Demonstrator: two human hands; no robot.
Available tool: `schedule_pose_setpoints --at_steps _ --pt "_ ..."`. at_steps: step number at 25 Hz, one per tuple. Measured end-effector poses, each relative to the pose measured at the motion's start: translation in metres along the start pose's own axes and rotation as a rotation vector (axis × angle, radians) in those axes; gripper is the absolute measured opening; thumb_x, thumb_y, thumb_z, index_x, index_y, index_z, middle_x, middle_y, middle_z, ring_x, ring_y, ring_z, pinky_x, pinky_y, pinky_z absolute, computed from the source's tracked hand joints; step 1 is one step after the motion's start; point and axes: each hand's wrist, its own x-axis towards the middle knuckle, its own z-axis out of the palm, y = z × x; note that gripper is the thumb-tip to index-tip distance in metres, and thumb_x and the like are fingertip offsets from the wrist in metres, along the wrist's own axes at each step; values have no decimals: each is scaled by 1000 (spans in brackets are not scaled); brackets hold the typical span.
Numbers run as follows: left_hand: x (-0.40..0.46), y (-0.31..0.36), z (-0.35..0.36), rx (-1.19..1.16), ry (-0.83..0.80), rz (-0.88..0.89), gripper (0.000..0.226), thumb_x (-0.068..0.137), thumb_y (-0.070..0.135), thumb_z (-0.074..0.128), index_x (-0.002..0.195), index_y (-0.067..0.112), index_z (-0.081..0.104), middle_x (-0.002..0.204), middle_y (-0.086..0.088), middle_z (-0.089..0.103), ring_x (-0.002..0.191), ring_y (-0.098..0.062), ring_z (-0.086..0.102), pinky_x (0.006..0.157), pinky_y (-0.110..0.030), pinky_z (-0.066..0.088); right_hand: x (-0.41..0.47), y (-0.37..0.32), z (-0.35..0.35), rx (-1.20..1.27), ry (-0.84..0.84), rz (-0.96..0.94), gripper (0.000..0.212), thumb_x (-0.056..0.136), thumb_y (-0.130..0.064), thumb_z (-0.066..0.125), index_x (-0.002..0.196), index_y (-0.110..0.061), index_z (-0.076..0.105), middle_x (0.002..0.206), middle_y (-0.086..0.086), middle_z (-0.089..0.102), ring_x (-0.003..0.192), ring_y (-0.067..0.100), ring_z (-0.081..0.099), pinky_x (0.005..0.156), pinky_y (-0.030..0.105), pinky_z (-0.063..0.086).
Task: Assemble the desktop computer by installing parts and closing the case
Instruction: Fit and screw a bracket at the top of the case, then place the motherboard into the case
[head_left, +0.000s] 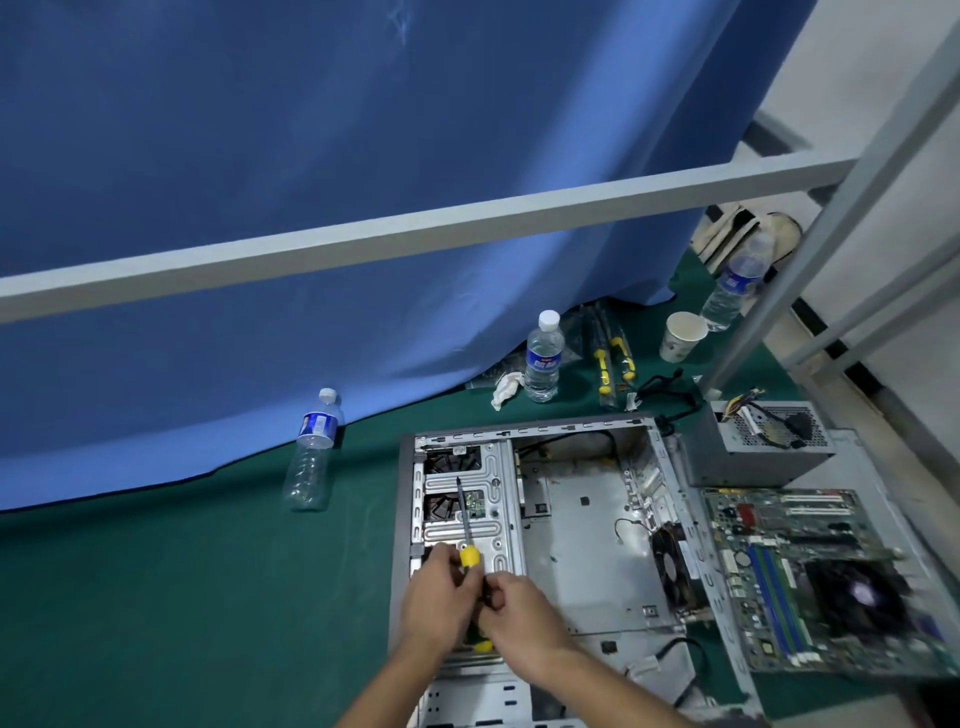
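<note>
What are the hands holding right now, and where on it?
Both hands, left and right, grip a screwdriver by its yellow and black handle, its shaft pointing away over the open computer case.

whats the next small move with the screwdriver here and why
Probably lower the screwdriver tip onto a screw on the drive cage. Both the left hand and right hand grip its handle, the tip points at the cage, and the motherboard lies outside the case.

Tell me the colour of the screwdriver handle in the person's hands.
Yellow and black: the screwdriver handle shows a yellow collar and yellow end cap in the head view.
</note>
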Motion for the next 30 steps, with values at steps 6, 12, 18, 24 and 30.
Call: schedule_pose_setpoints --at_steps 6,12,18,24,30 --pt "-2 1 4 80 92 76 24 90 39 67 99 20 55 94 -1 63 81 -18 60 74 -37 51 -29 14 -51 14 -63 -2 35 96 -16 56 130 -26 53 112 -8 60 101 9 61 90 22 51" --pt "-24 8 27 580 272 508 46 74 32 81 115 16 65 120 -8 61 113 -29 57 89 -46 50 -43 42 -124 28 113 1 22 96 -21 56 115 -31 59 105 -9 62 77 13 61 78 30 56" --pt "-24 23 50 1021 101 323 37 97 34 44 133 30 50 148 8 42 152 -21 7 115 -56 14 -42 89 -197 -108 266 -92 27 96 -15 58 120 -24 61 99 -11 62 82 1 60 69 16 52" --pt "-41 105 111 922 111 326 56 97 34 41 150 19 28 158 -6 24 148 -27 14 118 -47 21 -49 193 -291 -871 219 51 77 87 -30 69 150 -16 26 143 7 33 132 26 30 107 40 36" --pt "-83 188 247 952 -120 457 69 98 51 33 157 24 11 164 -12 10 148 -47 -5 118 -62 -5 -47 270 -342 -1104 64 137 113 76 -35 81 155 -14 3 158 9 14 146 33 12 117 50 23"
